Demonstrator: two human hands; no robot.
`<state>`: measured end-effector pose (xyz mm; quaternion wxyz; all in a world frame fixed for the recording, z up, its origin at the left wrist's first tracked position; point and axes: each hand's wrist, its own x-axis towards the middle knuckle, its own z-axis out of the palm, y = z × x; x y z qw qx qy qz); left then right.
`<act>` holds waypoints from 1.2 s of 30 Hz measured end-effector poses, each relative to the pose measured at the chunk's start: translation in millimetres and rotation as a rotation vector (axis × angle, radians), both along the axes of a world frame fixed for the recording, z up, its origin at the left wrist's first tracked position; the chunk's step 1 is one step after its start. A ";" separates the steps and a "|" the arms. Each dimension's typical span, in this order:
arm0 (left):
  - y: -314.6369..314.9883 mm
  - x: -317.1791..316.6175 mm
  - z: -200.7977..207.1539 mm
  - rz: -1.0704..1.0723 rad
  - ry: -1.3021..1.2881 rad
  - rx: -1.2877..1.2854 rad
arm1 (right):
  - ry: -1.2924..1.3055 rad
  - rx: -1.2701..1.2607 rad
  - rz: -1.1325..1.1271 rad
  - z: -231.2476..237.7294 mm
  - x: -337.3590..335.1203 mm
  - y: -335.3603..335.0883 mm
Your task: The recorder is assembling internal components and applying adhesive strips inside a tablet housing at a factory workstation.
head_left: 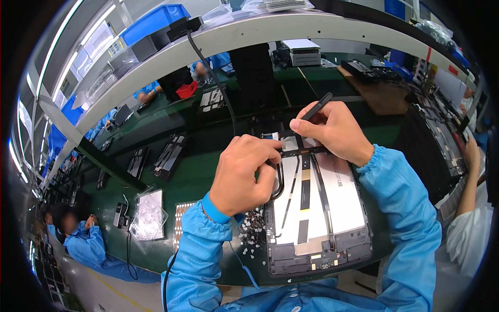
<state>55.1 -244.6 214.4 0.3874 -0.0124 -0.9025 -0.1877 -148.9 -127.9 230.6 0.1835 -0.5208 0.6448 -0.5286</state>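
Note:
An opened tablet lies before me, its large silvery plate crossed by dark flat cables. My right hand is closed on a black stick-like tool, tilted over the tablet's far end, with its lower end hidden by the fingers. My left hand is curled at the far left corner of the tablet, thumb and forefinger bent together. A dark curved piece shows under that palm; whether it is gripped is unclear. A blue band circles the left wrist.
Small loose bits are scattered left of the tablet. Beyond them lie a sheet of round stickers and a plastic-wrapped white pack. More opened devices rest further left. A shelf beam spans overhead, with a black cable hanging down. Co-workers sit nearby.

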 end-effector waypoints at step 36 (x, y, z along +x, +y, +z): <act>287.8 -69.4 -225.0 0.119 -0.567 -0.048 | -0.511 0.031 -0.285 -220.0 -39.7 229.1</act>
